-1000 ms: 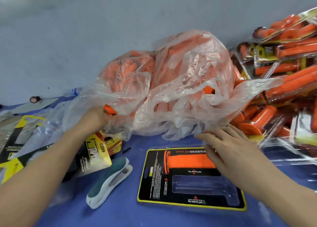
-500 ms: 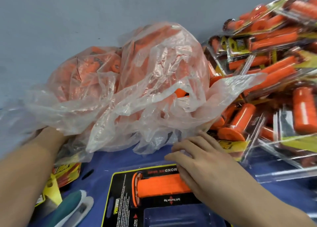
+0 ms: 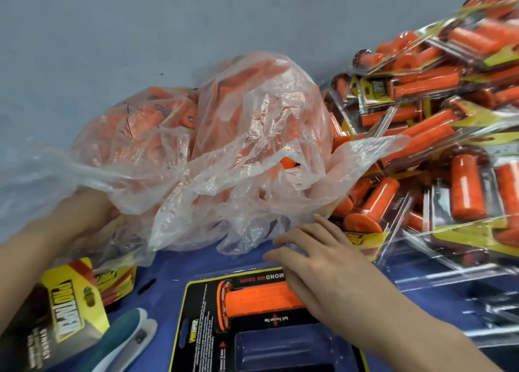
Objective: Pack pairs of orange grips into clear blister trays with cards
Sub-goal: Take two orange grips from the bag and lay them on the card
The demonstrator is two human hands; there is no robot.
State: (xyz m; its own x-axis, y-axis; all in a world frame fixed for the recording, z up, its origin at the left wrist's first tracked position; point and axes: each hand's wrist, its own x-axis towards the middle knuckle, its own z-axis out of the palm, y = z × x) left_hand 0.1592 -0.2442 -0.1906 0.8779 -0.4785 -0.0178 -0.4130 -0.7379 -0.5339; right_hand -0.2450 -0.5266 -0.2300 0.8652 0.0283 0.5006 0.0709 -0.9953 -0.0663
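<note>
A yellow and black card (image 3: pixel 66 310) at the near left corner of the desk (image 3: pixel 165 273) bears "PRO TAPER" in large black letters running sideways. Its small white print is too blurred to read. A black card (image 3: pixel 202 310) at the near edge shows, upside down, "MOND MX GRIPS", its start hidden under the right hand (image 3: pixel 323 267). Below that is "Soft Traction" and one unclear short word.
</note>
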